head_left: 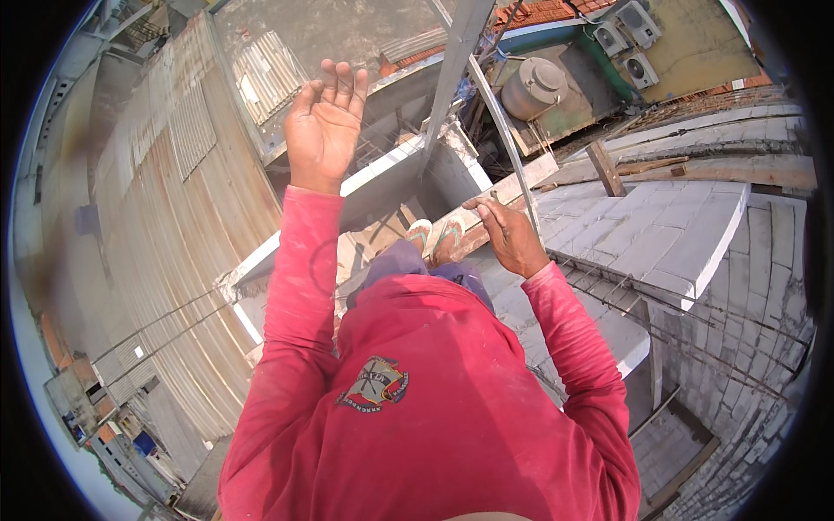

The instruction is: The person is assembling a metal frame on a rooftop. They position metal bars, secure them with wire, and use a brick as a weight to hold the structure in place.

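Observation:
My left hand [327,126] is raised over the ledge on the left, palm up and fingers spread, with nothing in it. Lower and to the right, my right hand [512,236] is held in front of me, its fingers loosely stretched toward the left. Nothing shows in that hand. A thin metal bar [506,139] runs down close beside it; whether they touch I cannot tell. Below my hands, my feet in pale flip-flops [449,236] stand on a narrow ledge, partly hidden by my trouser legs.
A wide metal beam [458,74] slants up ahead. Corrugated roofing [187,200] lies far below on the left. Pale block masonry [643,226] with protruding rebar [608,282] stands at the right, near an upright wood piece [605,169]. A water tank [534,89] sits beyond.

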Demonstrator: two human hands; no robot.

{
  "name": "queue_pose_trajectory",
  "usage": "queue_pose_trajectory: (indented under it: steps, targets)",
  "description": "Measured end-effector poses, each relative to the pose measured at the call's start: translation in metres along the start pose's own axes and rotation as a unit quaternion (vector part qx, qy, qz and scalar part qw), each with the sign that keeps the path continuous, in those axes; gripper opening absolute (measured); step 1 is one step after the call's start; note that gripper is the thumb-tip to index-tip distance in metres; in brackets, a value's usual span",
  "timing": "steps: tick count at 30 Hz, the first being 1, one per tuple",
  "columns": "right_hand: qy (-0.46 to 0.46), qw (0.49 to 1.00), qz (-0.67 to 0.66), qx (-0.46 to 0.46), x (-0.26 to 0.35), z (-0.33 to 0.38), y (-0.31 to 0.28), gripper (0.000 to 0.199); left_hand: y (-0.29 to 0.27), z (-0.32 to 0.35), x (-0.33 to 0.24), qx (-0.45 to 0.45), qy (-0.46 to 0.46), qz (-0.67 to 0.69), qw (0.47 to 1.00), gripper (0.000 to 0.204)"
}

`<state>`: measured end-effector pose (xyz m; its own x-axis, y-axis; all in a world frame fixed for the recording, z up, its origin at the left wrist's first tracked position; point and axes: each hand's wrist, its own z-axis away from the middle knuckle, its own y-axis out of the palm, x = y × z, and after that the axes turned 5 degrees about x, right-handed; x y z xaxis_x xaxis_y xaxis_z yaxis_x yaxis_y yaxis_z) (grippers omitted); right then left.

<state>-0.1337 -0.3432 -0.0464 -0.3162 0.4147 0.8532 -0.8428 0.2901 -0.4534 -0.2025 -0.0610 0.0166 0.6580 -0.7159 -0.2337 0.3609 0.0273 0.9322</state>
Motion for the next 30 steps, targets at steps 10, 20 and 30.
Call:
queue_pose_trajectory:
  steps: [10,20,30]
  targets:
    - [-0.078,0.997,0.002,0.023,0.027,-0.043,-0.011,0.056,-0.037,-0.013,0.053,0.038,-0.076,-0.041,0.996,0.018]
    - [0.084,0.973,-0.032,-0.214,0.008,-0.017,-0.046,0.031,-0.097,-0.180,0.111,0.081,-0.096,-0.355,0.926,0.039]
    - [0.215,0.919,-0.056,-0.325,-0.072,0.101,-0.048,0.031,-0.089,-0.367,0.171,0.079,-0.128,-0.461,0.874,0.074]
